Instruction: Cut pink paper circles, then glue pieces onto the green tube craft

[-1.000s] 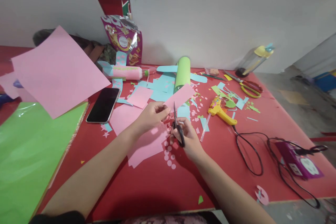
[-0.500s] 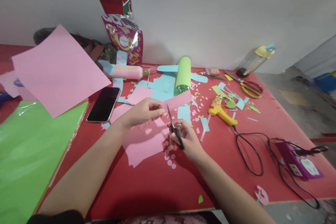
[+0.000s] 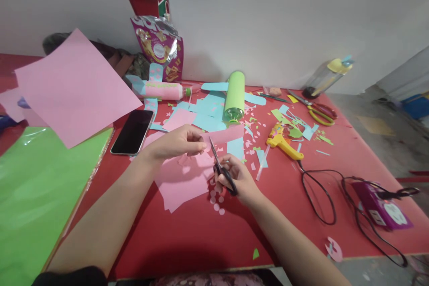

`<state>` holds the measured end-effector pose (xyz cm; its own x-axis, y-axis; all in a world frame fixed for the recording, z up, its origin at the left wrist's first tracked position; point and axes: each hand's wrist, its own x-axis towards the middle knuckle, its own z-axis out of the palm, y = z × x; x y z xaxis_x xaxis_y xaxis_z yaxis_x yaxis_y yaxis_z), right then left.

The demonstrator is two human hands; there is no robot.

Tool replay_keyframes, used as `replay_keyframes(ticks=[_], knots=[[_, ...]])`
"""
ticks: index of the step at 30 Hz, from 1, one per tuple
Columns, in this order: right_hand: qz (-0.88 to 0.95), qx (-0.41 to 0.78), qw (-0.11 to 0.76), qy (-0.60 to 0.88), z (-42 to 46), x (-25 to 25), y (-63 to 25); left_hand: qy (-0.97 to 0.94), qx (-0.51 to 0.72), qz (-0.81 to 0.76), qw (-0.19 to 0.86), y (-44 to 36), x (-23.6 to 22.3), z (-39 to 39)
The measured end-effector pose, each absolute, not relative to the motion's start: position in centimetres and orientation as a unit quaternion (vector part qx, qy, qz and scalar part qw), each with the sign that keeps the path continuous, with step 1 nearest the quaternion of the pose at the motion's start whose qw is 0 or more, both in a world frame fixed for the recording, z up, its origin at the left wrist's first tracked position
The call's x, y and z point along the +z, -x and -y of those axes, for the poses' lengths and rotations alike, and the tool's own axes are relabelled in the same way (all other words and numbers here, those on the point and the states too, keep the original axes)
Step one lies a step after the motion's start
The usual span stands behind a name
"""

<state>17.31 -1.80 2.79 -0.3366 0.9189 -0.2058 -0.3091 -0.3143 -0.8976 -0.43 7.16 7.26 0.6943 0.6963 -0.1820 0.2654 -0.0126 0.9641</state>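
Note:
Between the thumb and fingers of my left hand (image 3: 186, 141) is the end of a pink paper strip (image 3: 227, 134). The strip stretches to the right, below a green-wrapped bottle (image 3: 235, 94). My right hand (image 3: 238, 178) grips black-handled scissors (image 3: 225, 173), their blades pointing up and left at the strip near my left fingertips. I cannot tell whether the blades are apart. Under both hands lie pink paper sheets (image 3: 184, 190). Several small pink paper discs (image 3: 216, 207) are scattered just below my right hand.
A phone (image 3: 132, 132) and a green plastic-covered pack (image 3: 40, 196) lie left. A pink-wrapped bottle (image 3: 164, 91) and a snack bag (image 3: 161, 49) are behind. At right are a yellow glue gun (image 3: 284, 145), its cord, other scissors (image 3: 320, 112), a purple box (image 3: 382, 208) and paper scraps.
The scissors have shifted slightly down and left, with their tips closer to my left fingers. The pink strip sits lower and flatter. Both hands keep their hold.

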Motion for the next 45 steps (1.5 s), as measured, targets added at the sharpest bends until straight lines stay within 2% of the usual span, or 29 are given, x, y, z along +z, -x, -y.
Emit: replay_keyframes(ticks=[15,29,38,45], knots=[[0.392,0.724,0.408,0.395,1.1,3.0,-17.6,-0.700,0.111,-0.333,0.622,0.9,6.6,-7.7],[0.413,0.740,0.345,0.404,0.8,3.4,-18.3,-0.640,0.097,-0.313,0.695,1.3,6.2,-8.0],[0.435,0.764,0.317,0.356,0.7,3.5,-18.6,-0.597,0.039,-0.298,0.744,1.4,6.0,-8.1],[0.399,0.778,0.305,0.377,0.7,3.9,-18.6,-0.607,-0.004,-0.262,0.750,1.8,5.5,-8.4]])
